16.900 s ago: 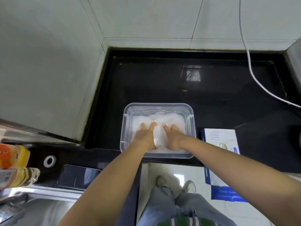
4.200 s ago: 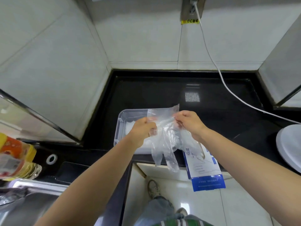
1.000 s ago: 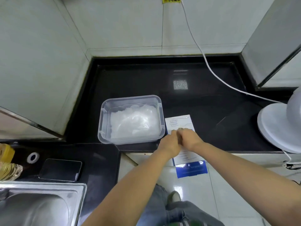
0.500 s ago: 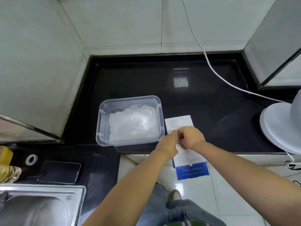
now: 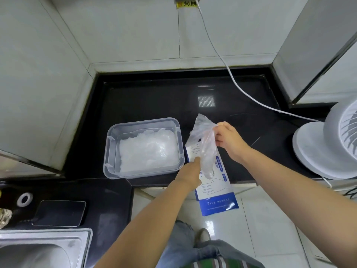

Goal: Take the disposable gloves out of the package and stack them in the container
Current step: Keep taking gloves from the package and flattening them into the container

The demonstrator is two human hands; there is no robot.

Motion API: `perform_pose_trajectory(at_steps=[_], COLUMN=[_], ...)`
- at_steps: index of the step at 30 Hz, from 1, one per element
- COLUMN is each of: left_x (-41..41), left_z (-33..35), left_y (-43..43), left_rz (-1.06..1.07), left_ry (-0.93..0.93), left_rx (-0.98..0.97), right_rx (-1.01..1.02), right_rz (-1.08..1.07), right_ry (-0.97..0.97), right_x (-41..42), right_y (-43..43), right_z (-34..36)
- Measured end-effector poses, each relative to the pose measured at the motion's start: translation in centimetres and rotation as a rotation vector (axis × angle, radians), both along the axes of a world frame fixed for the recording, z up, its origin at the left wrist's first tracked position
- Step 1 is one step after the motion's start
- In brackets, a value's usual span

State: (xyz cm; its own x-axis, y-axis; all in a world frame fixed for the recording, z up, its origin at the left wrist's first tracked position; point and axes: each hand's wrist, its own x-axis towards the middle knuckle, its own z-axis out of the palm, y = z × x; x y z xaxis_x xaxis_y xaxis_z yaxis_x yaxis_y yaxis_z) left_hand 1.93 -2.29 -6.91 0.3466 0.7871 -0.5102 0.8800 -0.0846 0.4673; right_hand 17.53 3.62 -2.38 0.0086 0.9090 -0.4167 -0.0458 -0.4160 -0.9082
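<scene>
- Nearest, your package lies flat on the black counter, and its blue end hangs past the counter's front edge over the floor.
- Your left hand rests on the package's left side, one finger stretched forward along the white face. From behind I cannot tell whether the other fingers grip the edge.
- Just left of the package, nearly touching it, stands the clear container, lidless. A white, crumpled stack of gloves fills most of its floor and leaves a bare strip along the left wall.
- Above the package hangs one clear glove. Its cuff is bunched at the top and its lower end trails down to the package, beside your left hand.
- Your right hand pinches that glove near the cuff, its fingers curled in close, raised over the counter to the right of the container.
- Farther right stands a white fan, and a white cable runs from it up the tiled wall.
</scene>
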Motion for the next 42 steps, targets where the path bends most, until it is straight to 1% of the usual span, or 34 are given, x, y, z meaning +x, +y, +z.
perform_pose_trajectory(at_steps=[3,6,9,11,13,14,16,18,20,22,24,26,28,30,33,35,37,39,40,42], left_x=[-0.1,0.5,1.7,2.1,1.6,1.0,-0.3,-1.8,-3.2,-4.5,-5.9,-7.3,-8.4,-9.5,-11.0,-12.1,-13.2,-14.2,-14.6,-15.5], left_z=[0.3,1.8,4.5,6.3,7.8,8.2,9.3,9.4,9.1,9.1,8.9,9.0,9.1,9.2,8.8,8.5,8.6,8.4,8.2,8.1], left_y=[0.1,0.5,1.1,2.1,3.2,3.7,4.5,5.1,5.2,5.1,5.2,5.2,5.1,4.8,4.6,4.5,4.4,4.2,4.2,4.3], left_rz=[0.042,0.172,0.441,0.666,0.857,0.918,0.991,0.96,0.859,0.802,0.79,0.771,0.753,0.724,0.698,0.701,0.713,0.693,0.68,0.707], left_ry=[-0.055,-0.178,-0.406,-0.574,-0.764,-0.831,-0.9,-0.839,-0.763,-0.742,-0.808,-0.942,-1.051,-1.086,-1.048,-1.03,-0.976,-0.849,-0.783,-0.702], left_rx=[0.002,0.008,-0.006,0.039,0.079,0.075,-0.001,-0.036,0.01,0.054,0.029,-0.026,-0.079,-0.095,-0.065,-0.064,-0.064,-0.062,-0.077,-0.147], right_rx=[-0.015,0.056,0.085,0.098,0.11,0.122,0.167,0.236,0.279,0.284,0.196,0.02,-0.114,-0.14,-0.082,-0.097,-0.081,-0.033,-0.004,0.055], right_rz=[0.113,0.092,0.048,0.05,0.085,0.116,0.177,0.234,0.267,0.309,0.349,0.387,0.49,0.606,0.682,0.625,0.489,0.355,0.322,0.363], right_ry=[-0.136,-0.176,-0.075,-0.02,-0.032,-0.057,-0.112,-0.189,-0.186,-0.169,-0.129,-0.057,-0.046,-0.032,-0.003,0.08,0.122,0.082,0.048,-0.036], right_x=[0.6,1.1,1.3,1.2,1.1,1.0,0.4,-0.4,-1.3,-2.0,-2.8,-3.5,-4.4,-5.4,-6.6,-7.3,-7.9,-8.5,-8.7,-9.2], right_y=[-1.0,-1.4,-1.1,-0.8,-0.6,-0.7,-0.6,-0.5,-0.4,-0.1,0.2,0.8,1.4,1.7,2.3,2.8,3.4,4.0,4.3,4.7], right_z=[-0.4,0.1,0.9,1.5,1.7,1.8,1.7,1.8,2.1,2.3,2.7,3.0,3.4,3.6,3.7,3.5,3.1,3.1,3.0,3.0])
